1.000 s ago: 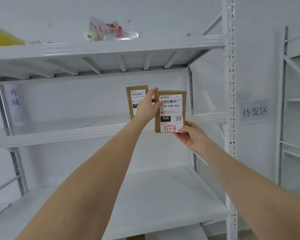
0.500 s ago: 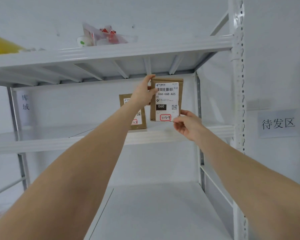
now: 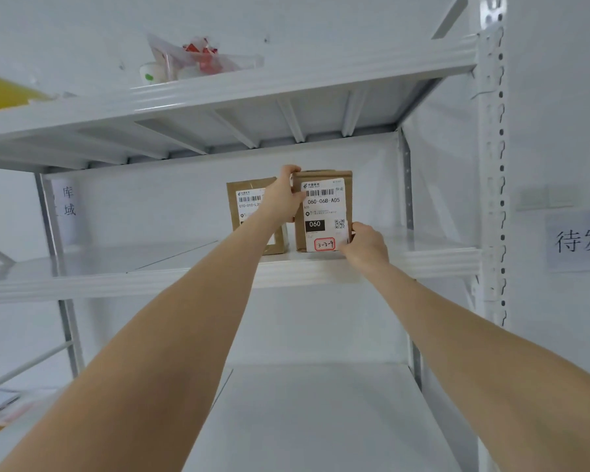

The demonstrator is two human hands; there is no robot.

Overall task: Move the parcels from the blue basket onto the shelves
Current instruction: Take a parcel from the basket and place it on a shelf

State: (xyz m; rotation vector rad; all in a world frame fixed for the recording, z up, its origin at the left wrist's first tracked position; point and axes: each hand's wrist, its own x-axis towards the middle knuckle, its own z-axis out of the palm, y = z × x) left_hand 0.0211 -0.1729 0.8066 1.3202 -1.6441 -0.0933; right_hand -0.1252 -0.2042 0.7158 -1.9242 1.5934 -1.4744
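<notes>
In the middle of the frame a brown kraft-paper parcel [image 3: 322,211] stands upright on the middle shelf [image 3: 433,260] of a white metal rack, its flat face turned toward the camera. Most of that face is covered by a white shipping label with a barcode across the top, the printed code 060-06B-A05, a black block reading 060, a small QR code, and at the bottom a red-outlined box with handwritten figures. The bottom edge seems to sit on the shelf board, though the shelf's front lip hides the actual contact. The left hand [image 3: 283,195] grips the parcel's upper left corner, fingers curled over the top edge and thumb on the front. The right hand [image 3: 365,245] pinches the lower right corner, just beside the red-boxed figures. Just left of it, partly hidden behind the left wrist, a second brown parcel [image 3: 249,212] with a similar white barcode label stands on the same shelf, leaning back slightly; the two are close, with a narrow gap between them. On the upper shelf [image 3: 286,86] lies a clear plastic bag [image 3: 198,57] with red and white contents, and at the upper left edge of the frame a yellow item [image 3: 4,95] shows. A paper sign [image 3: 579,240] with printed characters hangs on the wall at the right edge.
</notes>
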